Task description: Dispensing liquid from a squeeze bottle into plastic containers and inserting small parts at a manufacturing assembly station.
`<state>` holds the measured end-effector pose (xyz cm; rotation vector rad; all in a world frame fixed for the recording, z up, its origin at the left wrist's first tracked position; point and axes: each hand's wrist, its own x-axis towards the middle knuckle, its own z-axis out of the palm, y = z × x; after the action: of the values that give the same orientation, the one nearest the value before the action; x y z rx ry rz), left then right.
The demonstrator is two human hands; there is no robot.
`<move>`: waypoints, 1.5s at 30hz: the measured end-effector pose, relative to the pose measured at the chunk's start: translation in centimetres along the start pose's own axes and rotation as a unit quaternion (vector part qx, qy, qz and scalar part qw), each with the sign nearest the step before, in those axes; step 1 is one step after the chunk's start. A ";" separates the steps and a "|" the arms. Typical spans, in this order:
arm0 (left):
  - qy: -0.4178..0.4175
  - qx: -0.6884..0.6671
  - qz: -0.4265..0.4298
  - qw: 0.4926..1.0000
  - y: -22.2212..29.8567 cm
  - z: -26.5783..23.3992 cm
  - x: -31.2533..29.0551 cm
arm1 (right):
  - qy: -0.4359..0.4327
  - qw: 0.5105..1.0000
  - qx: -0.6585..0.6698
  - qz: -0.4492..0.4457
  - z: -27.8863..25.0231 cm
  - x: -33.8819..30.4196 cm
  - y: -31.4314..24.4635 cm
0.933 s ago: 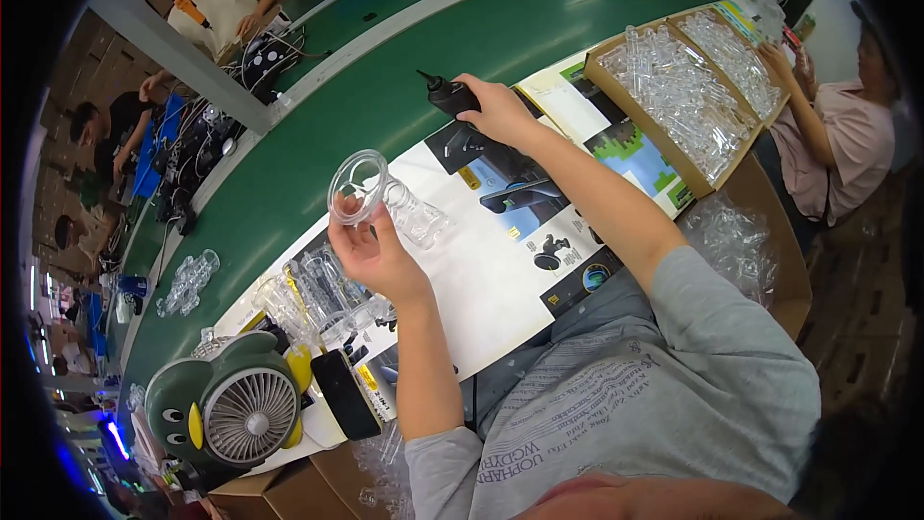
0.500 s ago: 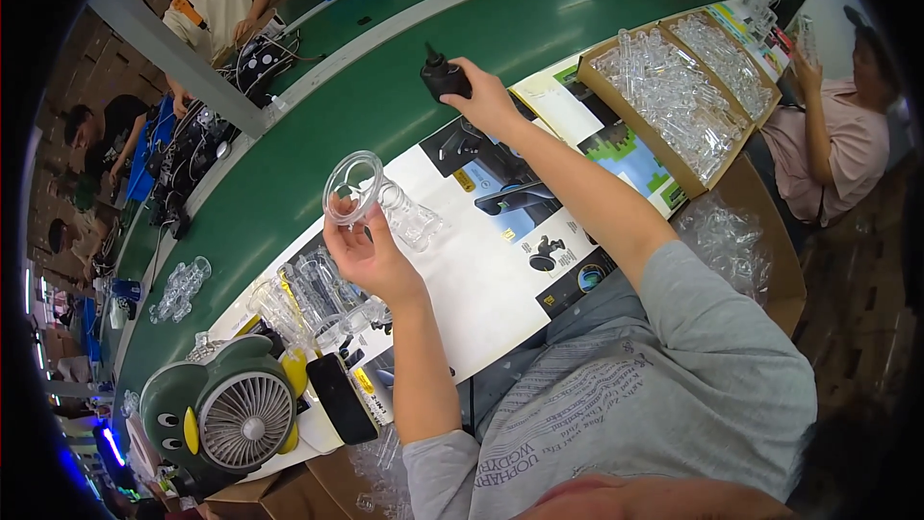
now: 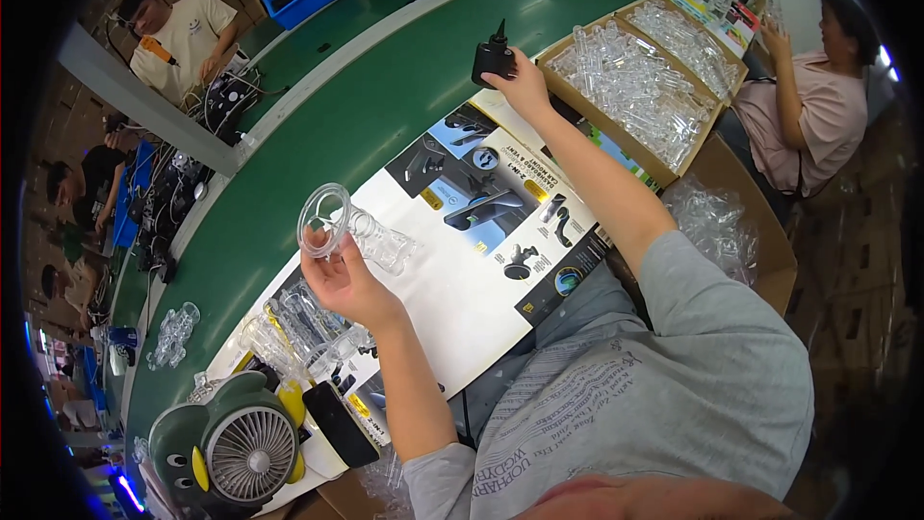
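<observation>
Turned clockwise since the earlier frame, the black bottle [image 3: 493,65] sits at 10 o'clock of the right hand [image 3: 524,88] gripping it, nozzle [image 3: 500,33] toward 12, while the left hand [image 3: 343,281] pinches a clear plastic ring [image 3: 302,221] at its 11 o'clock.

Light falls brightly and fairly evenly over your green bench [image 3: 289,149], leaving a soft sheen, and highlights edge the clear ring [image 3: 347,208] in your left hand [image 3: 345,284]. A blue-white lamp [image 3: 128,493] glares low left. Your view bows straight edges, softens near the rim and sinks to black in the corners.
</observation>
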<state>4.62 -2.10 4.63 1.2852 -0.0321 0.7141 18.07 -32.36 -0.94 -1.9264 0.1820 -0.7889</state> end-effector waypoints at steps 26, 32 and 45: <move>-0.016 -0.007 -0.014 1.000 -0.5 -0.4 0.2 | 0.019 0.982 -0.187 0.009 -1.2 -0.9 -3.0; -0.038 0.010 0.002 0.999 -0.4 -0.3 0.1 | -0.041 0.978 -0.203 0.029 -1.0 -2.4 -1.8; -0.039 0.074 0.034 0.996 -1.3 -0.2 -0.5 | -0.005 0.992 -0.122 -0.019 -1.2 -3.3 -1.0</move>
<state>4.84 -2.28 3.22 1.4595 -0.0890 0.7354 14.59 -31.33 -1.16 -2.1699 0.2465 -0.8124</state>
